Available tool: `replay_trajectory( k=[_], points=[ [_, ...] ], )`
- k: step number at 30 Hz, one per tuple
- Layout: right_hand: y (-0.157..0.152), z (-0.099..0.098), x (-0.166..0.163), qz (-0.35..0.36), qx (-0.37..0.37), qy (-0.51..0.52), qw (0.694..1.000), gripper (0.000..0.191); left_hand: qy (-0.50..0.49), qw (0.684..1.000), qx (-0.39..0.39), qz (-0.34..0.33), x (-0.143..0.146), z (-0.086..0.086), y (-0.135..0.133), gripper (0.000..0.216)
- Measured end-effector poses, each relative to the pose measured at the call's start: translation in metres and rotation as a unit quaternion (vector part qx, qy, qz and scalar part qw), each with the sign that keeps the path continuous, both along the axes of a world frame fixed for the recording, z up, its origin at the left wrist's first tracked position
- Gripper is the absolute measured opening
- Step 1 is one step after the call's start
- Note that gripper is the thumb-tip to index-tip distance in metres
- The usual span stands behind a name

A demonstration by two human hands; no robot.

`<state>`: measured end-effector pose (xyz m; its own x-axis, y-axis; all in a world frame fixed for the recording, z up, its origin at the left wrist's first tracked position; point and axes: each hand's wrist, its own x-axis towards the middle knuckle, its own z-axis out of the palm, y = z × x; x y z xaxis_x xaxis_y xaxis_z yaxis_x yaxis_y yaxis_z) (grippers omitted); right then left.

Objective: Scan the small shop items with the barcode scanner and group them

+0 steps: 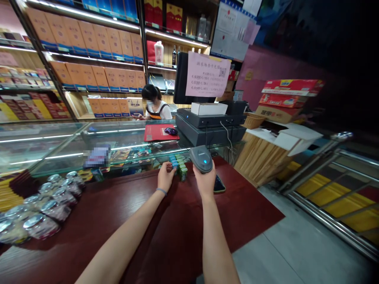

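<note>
In my right hand (205,182) is a dark grey handheld barcode scanner (201,159) with a lit blue light, held up over the dark red counter. My left hand (166,176), with a thin band on its wrist, has its thumb and fingers closed at the near end of a row of small blue-topped containers (173,161). Right beside that row stands another row of small green containers (182,169). A phone (219,184) lies on the counter, partly hidden behind my right hand.
Several silver-lidded jars (56,206) stand at the left. Behind the counter (118,221) is a glass display case (115,130) with a red mat (154,133) and a mouse (171,131). A monitor (181,79) stands beyond it, and a person (160,109) is behind the case. A metal railing (319,205) runs at right.
</note>
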<state>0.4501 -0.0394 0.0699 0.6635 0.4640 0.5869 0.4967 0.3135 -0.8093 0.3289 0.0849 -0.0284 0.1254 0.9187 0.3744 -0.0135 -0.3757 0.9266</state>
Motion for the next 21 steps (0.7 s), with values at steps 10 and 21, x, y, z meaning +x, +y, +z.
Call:
replay_trajectory(
  k=[10, 21],
  points=[
    [0.000, 0.000, -0.002, -0.003, 0.003, -0.018, 1.000, 0.030, 0.022, 1.000, 0.020, 0.011, 0.001, -0.006, 0.002, 0.023],
    [0.001, 0.001, -0.006, -0.008, 0.006, -0.050, 0.999, 0.022, 0.035, 0.999, 0.001, 0.005, -0.023, -0.003, 0.001, 0.034]
  ],
)
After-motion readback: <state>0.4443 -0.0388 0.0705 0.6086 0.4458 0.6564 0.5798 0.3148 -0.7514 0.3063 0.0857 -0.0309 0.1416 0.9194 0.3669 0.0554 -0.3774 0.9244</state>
